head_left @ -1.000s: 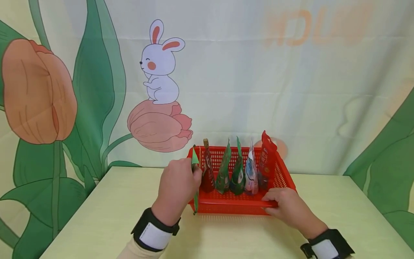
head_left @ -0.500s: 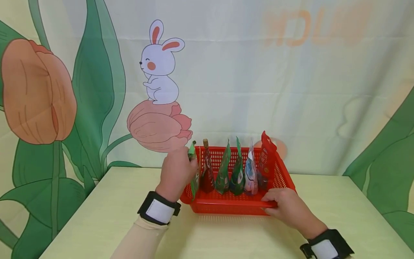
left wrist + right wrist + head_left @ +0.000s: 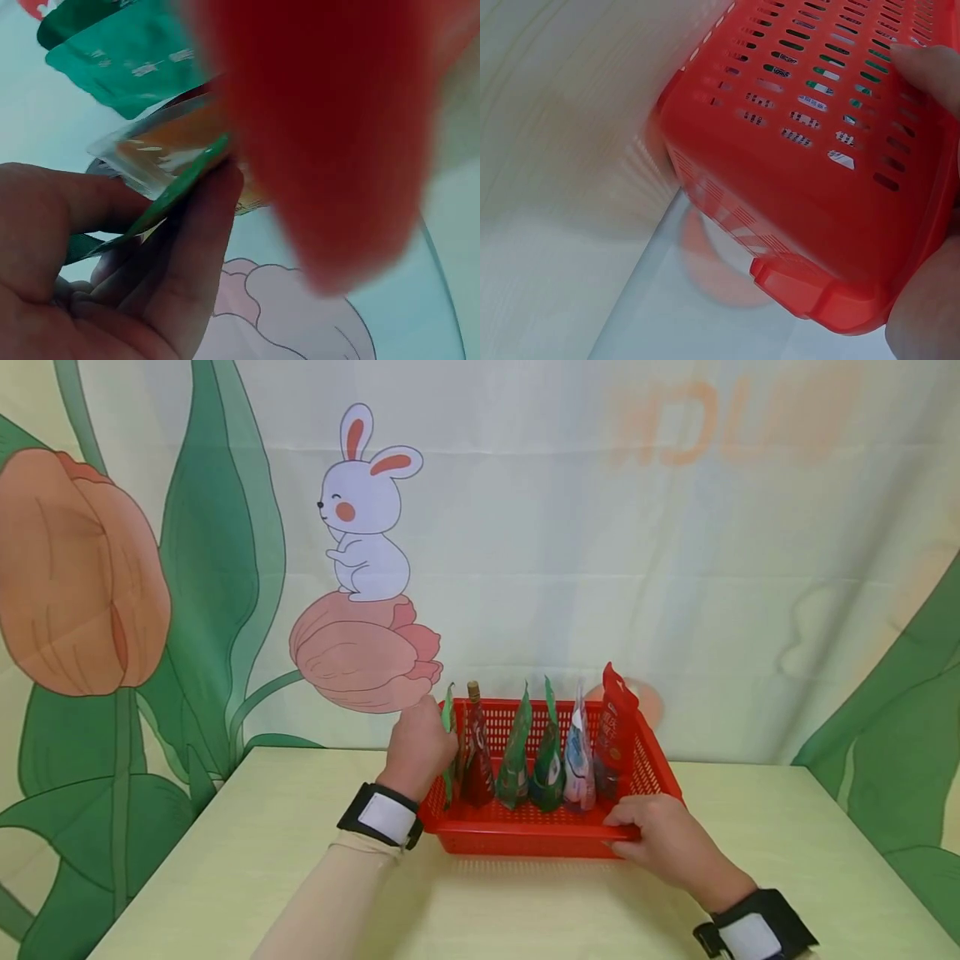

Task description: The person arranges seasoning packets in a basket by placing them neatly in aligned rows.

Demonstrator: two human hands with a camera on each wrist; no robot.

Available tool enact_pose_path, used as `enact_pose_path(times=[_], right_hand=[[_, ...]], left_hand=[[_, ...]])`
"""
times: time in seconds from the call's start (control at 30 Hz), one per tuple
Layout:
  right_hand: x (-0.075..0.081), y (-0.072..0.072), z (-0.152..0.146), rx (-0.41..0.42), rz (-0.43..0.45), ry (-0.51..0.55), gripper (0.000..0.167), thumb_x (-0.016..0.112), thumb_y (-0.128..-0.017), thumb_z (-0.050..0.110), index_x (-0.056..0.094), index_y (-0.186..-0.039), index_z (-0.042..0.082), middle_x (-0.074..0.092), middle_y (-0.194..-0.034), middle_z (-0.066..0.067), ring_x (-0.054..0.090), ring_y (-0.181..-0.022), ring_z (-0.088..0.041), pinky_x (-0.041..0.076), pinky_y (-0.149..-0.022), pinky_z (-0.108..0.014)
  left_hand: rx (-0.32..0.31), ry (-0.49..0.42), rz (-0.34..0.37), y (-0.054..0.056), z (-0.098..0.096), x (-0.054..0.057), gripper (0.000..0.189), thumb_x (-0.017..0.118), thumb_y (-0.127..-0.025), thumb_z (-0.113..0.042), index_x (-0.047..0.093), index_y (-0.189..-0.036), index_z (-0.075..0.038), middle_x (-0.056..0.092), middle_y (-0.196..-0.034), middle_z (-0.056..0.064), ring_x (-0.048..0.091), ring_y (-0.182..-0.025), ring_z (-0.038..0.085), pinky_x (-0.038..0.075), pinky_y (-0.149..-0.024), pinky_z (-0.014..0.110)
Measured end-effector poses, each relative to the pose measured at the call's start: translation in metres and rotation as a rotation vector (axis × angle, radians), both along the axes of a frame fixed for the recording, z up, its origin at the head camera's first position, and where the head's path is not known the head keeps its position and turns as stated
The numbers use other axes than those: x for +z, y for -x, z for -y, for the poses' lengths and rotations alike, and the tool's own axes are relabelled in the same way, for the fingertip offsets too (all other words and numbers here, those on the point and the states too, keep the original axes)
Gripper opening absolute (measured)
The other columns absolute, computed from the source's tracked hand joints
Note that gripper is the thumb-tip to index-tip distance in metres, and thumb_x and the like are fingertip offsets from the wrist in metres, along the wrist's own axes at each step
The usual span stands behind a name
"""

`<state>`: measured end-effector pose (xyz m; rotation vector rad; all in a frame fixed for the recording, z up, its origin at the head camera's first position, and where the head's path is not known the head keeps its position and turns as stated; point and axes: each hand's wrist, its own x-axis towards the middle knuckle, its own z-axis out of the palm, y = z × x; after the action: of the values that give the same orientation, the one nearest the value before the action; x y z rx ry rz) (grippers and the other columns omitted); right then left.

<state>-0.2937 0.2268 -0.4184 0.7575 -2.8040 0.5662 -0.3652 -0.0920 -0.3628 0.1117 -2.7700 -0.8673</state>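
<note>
My left hand [image 3: 423,739] pinches a thin green packet [image 3: 448,717] at the left end of a red plastic basket [image 3: 540,843]. In the left wrist view, the packet's edge lies between thumb and fingers, beside a clear and orange wrapper [image 3: 172,146]. With my right hand [image 3: 663,839] I grip the basket's front rim near its right corner. A row of things stands upright inside: a dark red bottle-shaped item [image 3: 478,764] with a tan top, two green packets [image 3: 514,768], a white, blue and pink packet [image 3: 579,764] and a tall red packet [image 3: 617,735].
The basket stands at the back of a pale wooden table [image 3: 285,843]. Right behind it hangs a curtain [image 3: 525,527] printed with a rabbit and tulips. A blurred red part of the basket [image 3: 330,135] covers much of the left wrist view.
My left hand has moved the green packet back and down into the basket's left end, from over the front rim. My right hand has stayed on the rim.
</note>
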Motion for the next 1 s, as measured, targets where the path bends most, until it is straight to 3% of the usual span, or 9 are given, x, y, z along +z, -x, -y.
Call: enact_pose_path(times=[0.27, 0.5, 0.63, 0.77, 0.87, 1.0], right_hand=[[0.002, -0.005, -0.003, -0.030, 0.010, 0.005, 0.018, 0.090, -0.077, 0.013, 0.081, -0.094, 0.013, 0.077, -0.088, 0.001, 0.066, -0.082, -0.016, 0.064, -0.079, -0.039], [0.002, -0.007, -0.004, -0.028, -0.003, 0.004, 0.017, 0.090, -0.077, 0.014, 0.081, -0.092, 0.015, 0.076, -0.085, 0.004, 0.066, -0.080, -0.015, 0.063, -0.077, -0.037], [0.000, -0.003, -0.001, -0.024, -0.016, -0.001, 0.017, 0.090, -0.077, 0.014, 0.080, -0.091, 0.017, 0.074, -0.084, 0.007, 0.063, -0.079, -0.012, 0.063, -0.077, -0.036], [0.000, 0.001, 0.001, -0.026, 0.018, 0.003, 0.018, 0.090, -0.078, 0.020, 0.080, -0.093, 0.018, 0.074, -0.086, 0.007, 0.063, -0.080, -0.011, 0.063, -0.078, -0.035], [0.004, 0.002, -0.003, -0.035, 0.087, 0.079, 0.026, 0.088, -0.081, 0.033, 0.080, -0.101, 0.019, 0.076, -0.094, 0.006, 0.064, -0.087, -0.013, 0.063, -0.079, -0.035], [0.013, 0.006, -0.020, -0.121, 0.018, 0.219, 0.034, 0.080, -0.089, 0.037, 0.076, -0.115, 0.017, 0.077, -0.109, -0.002, 0.068, -0.098, -0.022, 0.063, -0.078, -0.039]], left_hand=[[-0.049, 0.055, 0.048, 0.010, -0.005, -0.011, 0.027, 0.074, -0.090, -0.010, 0.059, -0.107, 0.005, 0.071, -0.089, 0.019, 0.073, -0.074, 0.028, 0.064, -0.071, 0.045], [-0.143, 0.166, 0.048, 0.013, -0.012, -0.018, 0.011, 0.071, -0.092, -0.008, 0.068, -0.090, 0.002, 0.071, -0.074, 0.013, 0.070, -0.063, 0.022, 0.064, -0.066, 0.039], [-0.158, 0.175, 0.067, 0.013, -0.007, -0.018, 0.011, 0.072, -0.092, -0.009, 0.066, -0.089, 0.000, 0.068, -0.073, 0.011, 0.068, -0.062, 0.021, 0.064, -0.066, 0.037], [-0.202, 0.105, 0.125, 0.010, 0.003, -0.014, 0.019, 0.077, -0.087, -0.010, 0.063, -0.096, 0.000, 0.066, -0.077, 0.012, 0.065, -0.066, 0.020, 0.061, -0.061, 0.031], [-0.242, 0.013, 0.152, 0.000, 0.015, -0.009, 0.031, 0.079, -0.087, -0.017, 0.060, -0.106, 0.000, 0.066, -0.086, 0.013, 0.063, -0.074, 0.022, 0.059, -0.063, 0.029], [-0.286, -0.050, 0.082, -0.017, 0.039, -0.005, 0.046, 0.072, -0.095, -0.029, 0.056, -0.127, -0.001, 0.069, -0.113, 0.016, 0.068, -0.101, 0.029, 0.062, -0.084, 0.042]])
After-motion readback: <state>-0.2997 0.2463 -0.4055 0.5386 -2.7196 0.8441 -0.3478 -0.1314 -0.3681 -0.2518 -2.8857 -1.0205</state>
